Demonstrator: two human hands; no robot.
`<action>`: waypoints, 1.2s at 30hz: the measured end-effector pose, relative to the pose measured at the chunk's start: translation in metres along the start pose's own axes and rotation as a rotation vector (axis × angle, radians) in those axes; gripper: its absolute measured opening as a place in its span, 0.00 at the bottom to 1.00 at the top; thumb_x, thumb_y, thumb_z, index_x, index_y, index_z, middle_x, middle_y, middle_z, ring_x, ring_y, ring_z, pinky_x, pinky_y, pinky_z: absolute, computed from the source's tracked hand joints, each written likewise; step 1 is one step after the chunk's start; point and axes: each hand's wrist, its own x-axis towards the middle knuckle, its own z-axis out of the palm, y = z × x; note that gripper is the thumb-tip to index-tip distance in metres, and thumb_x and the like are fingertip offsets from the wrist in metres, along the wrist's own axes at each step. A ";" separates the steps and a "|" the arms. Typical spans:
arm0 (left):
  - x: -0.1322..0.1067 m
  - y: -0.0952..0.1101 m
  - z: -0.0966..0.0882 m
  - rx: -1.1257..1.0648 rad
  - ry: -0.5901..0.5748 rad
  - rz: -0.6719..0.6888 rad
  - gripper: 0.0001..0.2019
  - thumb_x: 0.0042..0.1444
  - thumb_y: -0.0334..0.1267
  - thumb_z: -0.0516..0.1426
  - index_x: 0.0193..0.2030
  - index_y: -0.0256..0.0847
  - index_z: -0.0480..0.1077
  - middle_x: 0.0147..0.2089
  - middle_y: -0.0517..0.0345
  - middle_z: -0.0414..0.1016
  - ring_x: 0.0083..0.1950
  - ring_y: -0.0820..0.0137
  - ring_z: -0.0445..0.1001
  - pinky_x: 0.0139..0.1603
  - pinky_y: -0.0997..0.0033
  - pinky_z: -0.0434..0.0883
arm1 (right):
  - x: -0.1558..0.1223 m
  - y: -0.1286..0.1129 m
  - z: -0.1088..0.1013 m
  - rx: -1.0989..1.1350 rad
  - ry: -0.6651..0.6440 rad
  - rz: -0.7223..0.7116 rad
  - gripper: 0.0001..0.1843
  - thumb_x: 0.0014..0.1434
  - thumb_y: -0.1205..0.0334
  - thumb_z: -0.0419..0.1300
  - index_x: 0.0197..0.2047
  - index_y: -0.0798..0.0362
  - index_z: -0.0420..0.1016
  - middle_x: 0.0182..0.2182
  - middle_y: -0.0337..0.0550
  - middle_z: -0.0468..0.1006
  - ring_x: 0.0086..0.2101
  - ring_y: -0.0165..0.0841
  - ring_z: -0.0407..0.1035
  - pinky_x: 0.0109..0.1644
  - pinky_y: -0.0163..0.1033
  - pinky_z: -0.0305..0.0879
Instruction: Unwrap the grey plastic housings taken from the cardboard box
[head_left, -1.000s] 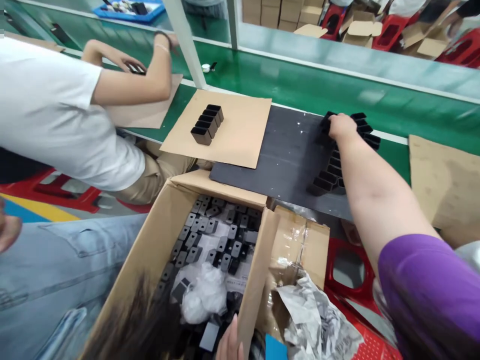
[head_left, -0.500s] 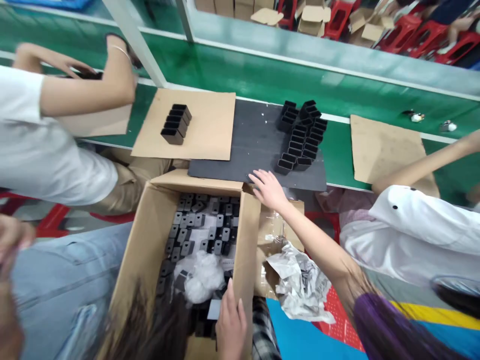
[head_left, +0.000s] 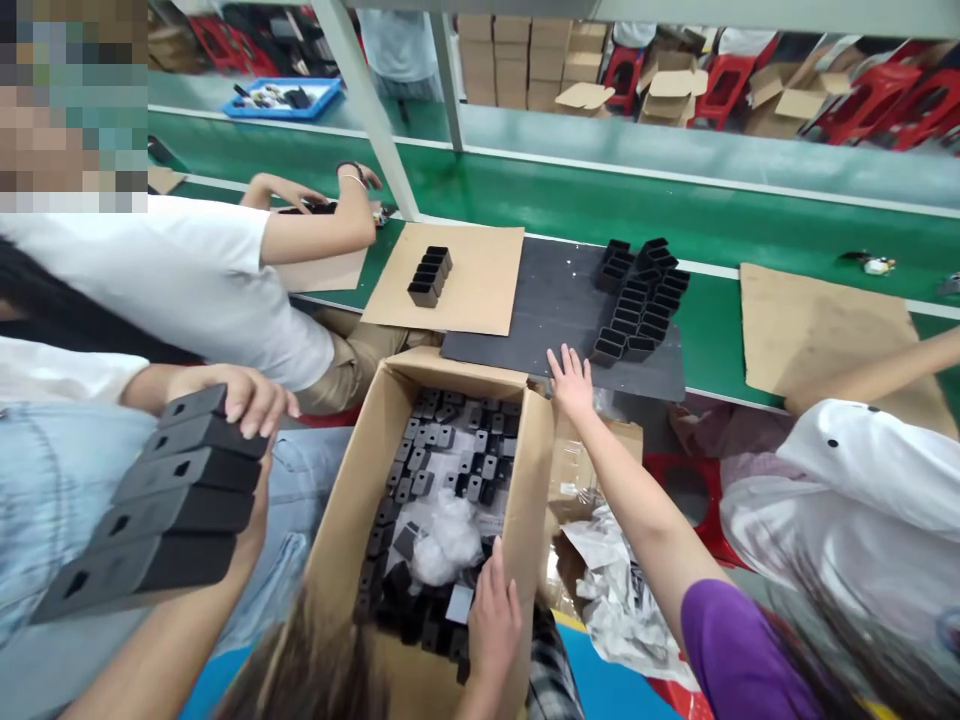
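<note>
My right hand (head_left: 571, 383), its fingers spread, reaches to the near edge of a black mat (head_left: 544, 290). Beyond its fingertips, hollow black rectangular cases (head_left: 634, 310) stand in a cluster. My left hand (head_left: 496, 612) lies with fingers stretched along the right wall of a large cardboard box (head_left: 529, 480). Inside that box are many black plastic cases (head_left: 420, 457), with a bundled clear plastic bag (head_left: 444, 540) on top. At left, a co-worker's two hands (head_left: 251, 400) hold a row of several black cases (head_left: 169, 490).
A cardboard sheet (head_left: 450, 260) bears a short row of black cases (head_left: 431, 277). Another cardboard sheet (head_left: 825, 330) lies at right beside a co-worker's arm. Crumpled paper (head_left: 611, 570) fills a smaller box right of the large one. A metal post (head_left: 367, 105) rises behind the bench.
The view has swung left, so things sit further right. The co-worker's hands have come in from the left with a row of black cases. My hands stay at the mat and box wall.
</note>
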 end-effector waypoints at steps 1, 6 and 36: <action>0.000 0.000 0.000 -0.009 0.003 0.000 0.25 0.72 0.34 0.43 0.72 0.35 0.60 0.64 0.41 0.76 0.59 0.62 0.81 0.52 0.67 0.81 | 0.001 -0.001 0.000 0.008 0.010 0.000 0.34 0.69 0.66 0.50 0.77 0.51 0.54 0.77 0.57 0.49 0.74 0.48 0.48 0.75 0.64 0.45; -0.001 -0.004 -0.001 -0.036 0.023 0.020 0.26 0.71 0.33 0.45 0.74 0.38 0.59 0.66 0.44 0.75 0.61 0.63 0.80 0.55 0.67 0.80 | 0.005 0.001 -0.005 0.037 0.043 0.038 0.33 0.70 0.65 0.48 0.76 0.55 0.55 0.76 0.62 0.50 0.74 0.49 0.49 0.74 0.66 0.46; 0.177 -0.003 0.046 0.067 -0.253 -0.223 0.35 0.62 0.50 0.61 0.70 0.31 0.62 0.72 0.33 0.64 0.72 0.45 0.63 0.71 0.44 0.62 | -0.155 -0.071 0.042 0.795 0.156 0.030 0.37 0.64 0.53 0.50 0.75 0.47 0.54 0.74 0.55 0.54 0.73 0.50 0.52 0.72 0.61 0.58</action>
